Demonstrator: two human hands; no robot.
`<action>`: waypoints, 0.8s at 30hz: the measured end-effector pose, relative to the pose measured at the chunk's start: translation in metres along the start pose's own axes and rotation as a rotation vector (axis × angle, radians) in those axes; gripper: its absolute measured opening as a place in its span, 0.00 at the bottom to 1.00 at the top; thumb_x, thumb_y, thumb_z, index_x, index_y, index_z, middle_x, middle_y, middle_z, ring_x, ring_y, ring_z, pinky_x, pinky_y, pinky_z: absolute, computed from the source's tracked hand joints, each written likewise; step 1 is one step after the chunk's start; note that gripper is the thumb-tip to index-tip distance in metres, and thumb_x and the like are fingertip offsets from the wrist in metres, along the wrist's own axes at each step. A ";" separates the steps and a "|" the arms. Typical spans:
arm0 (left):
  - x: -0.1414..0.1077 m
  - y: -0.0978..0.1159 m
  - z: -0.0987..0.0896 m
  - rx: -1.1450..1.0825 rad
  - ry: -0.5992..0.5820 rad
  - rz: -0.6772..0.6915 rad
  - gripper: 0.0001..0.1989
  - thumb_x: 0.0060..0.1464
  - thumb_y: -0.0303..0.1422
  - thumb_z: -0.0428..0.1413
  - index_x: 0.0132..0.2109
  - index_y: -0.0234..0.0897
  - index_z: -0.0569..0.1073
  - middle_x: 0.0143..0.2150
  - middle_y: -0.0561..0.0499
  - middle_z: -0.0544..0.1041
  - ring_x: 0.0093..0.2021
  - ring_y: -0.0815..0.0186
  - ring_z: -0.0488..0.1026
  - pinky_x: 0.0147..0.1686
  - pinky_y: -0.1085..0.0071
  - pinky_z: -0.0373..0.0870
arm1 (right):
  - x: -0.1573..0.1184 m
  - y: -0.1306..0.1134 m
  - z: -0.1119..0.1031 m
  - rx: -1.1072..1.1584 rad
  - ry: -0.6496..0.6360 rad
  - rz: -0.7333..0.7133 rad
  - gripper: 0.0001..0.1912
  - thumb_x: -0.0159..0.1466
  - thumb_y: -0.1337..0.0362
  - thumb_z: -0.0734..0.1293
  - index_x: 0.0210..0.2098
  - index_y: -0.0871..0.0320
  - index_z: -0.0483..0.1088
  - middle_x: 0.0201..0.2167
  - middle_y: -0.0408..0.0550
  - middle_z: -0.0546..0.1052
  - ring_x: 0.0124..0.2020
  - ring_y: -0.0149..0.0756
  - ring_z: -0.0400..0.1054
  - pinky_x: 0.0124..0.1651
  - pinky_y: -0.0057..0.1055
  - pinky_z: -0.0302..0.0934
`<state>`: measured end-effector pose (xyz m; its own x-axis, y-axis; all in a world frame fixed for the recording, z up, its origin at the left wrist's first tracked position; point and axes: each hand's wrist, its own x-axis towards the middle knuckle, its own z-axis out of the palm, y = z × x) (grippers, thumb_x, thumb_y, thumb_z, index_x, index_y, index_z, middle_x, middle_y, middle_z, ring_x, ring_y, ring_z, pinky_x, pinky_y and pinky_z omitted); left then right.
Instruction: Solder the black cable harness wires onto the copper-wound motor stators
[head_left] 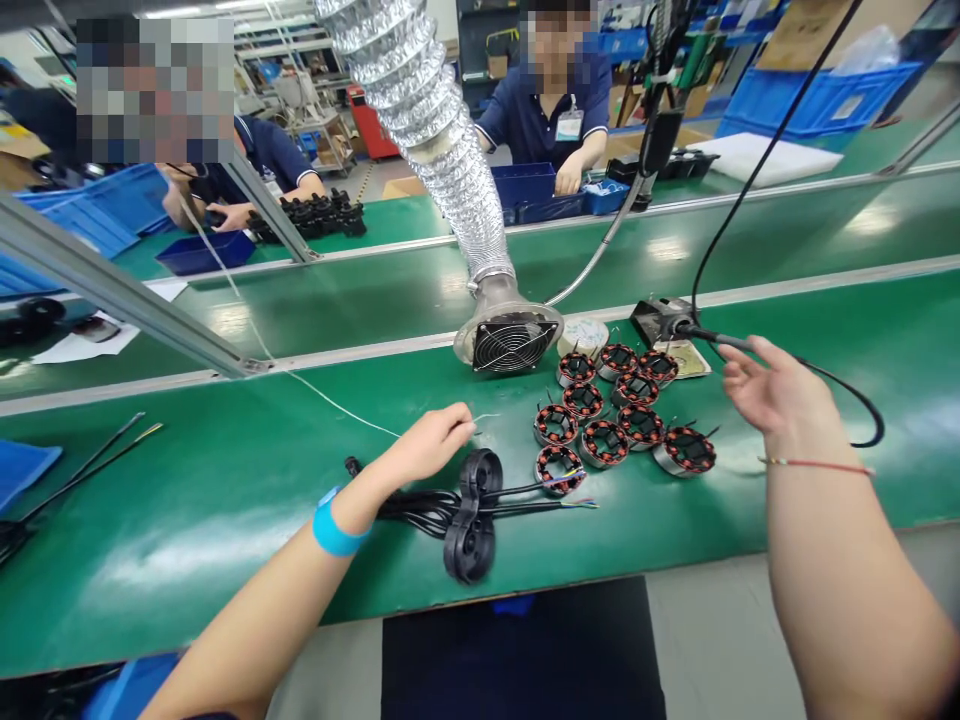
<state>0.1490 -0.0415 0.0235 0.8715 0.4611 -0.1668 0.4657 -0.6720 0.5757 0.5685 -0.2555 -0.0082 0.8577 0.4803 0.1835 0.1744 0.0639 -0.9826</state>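
Observation:
My left hand (pixel 435 440), a blue band at its wrist, is closed in a pinch on a thin pale strand of solder wire (pixel 330 402), whose end sticks out past the fingertips. Below that hand lies a black two-lobed plastic housing (pixel 474 515) with several black cables (pixel 420 510) running under it, their coloured wire ends bared. My right hand (pixel 784 390) has its thumb and fingers around the handle of a soldering iron (pixel 724 340), whose front sits in a dark stand (pixel 660 320). Several stators with copper windings (pixel 604 443) stand between my hands.
A fan-fronted fume duct (pixel 514 345) hangs over the green bench (pixel 247 540). A black cord (pixel 750 170) drops to the iron. Metal frame posts (pixel 127 270) cross the left. Two co-workers (pixel 559 110) sit opposite with blue bins (pixel 525 185). More cables (pixel 82 470) lie at left.

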 end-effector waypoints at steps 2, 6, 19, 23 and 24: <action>0.008 0.006 0.008 -0.069 -0.065 0.010 0.11 0.59 0.39 0.46 0.42 0.36 0.67 0.31 0.54 0.70 0.31 0.70 0.65 0.33 0.74 0.61 | 0.020 0.006 0.006 -0.015 -0.019 0.080 0.13 0.70 0.59 0.62 0.35 0.63 0.69 0.27 0.42 0.73 0.23 0.25 0.67 0.25 0.22 0.64; 0.040 0.009 0.018 -0.089 -0.212 0.064 0.27 0.51 0.40 0.57 0.56 0.37 0.64 0.34 0.55 0.71 0.30 0.71 0.65 0.31 0.75 0.60 | 0.003 0.006 0.001 -0.015 0.128 0.069 0.15 0.70 0.57 0.59 0.41 0.63 0.70 0.29 0.47 0.75 0.25 0.28 0.71 0.27 0.25 0.66; 0.047 0.057 0.059 0.248 -0.209 0.037 0.46 0.43 0.53 0.59 0.62 0.34 0.51 0.51 0.38 0.74 0.49 0.48 0.74 0.42 0.65 0.68 | -0.183 0.021 -0.008 -0.762 -0.040 -0.446 0.18 0.63 0.57 0.68 0.50 0.57 0.69 0.50 0.58 0.75 0.43 0.49 0.73 0.45 0.46 0.70; 0.048 0.060 0.071 0.298 -0.150 0.000 0.48 0.42 0.53 0.59 0.62 0.31 0.51 0.49 0.35 0.76 0.45 0.46 0.76 0.38 0.64 0.69 | -0.155 0.018 -0.001 -0.946 -0.088 -0.525 0.17 0.68 0.56 0.61 0.49 0.61 0.69 0.44 0.57 0.74 0.44 0.46 0.72 0.43 0.40 0.71; 0.050 0.059 0.074 0.309 -0.122 -0.007 0.47 0.43 0.52 0.58 0.62 0.31 0.51 0.49 0.35 0.76 0.44 0.46 0.77 0.37 0.63 0.69 | -0.146 0.014 -0.001 -0.978 -0.114 -0.540 0.18 0.70 0.55 0.57 0.48 0.61 0.70 0.42 0.54 0.74 0.42 0.42 0.72 0.42 0.36 0.70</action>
<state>0.2316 -0.1013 -0.0100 0.8715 0.4056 -0.2756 0.4797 -0.8219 0.3073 0.4463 -0.3256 -0.0489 0.5138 0.6782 0.5254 0.8579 -0.4018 -0.3204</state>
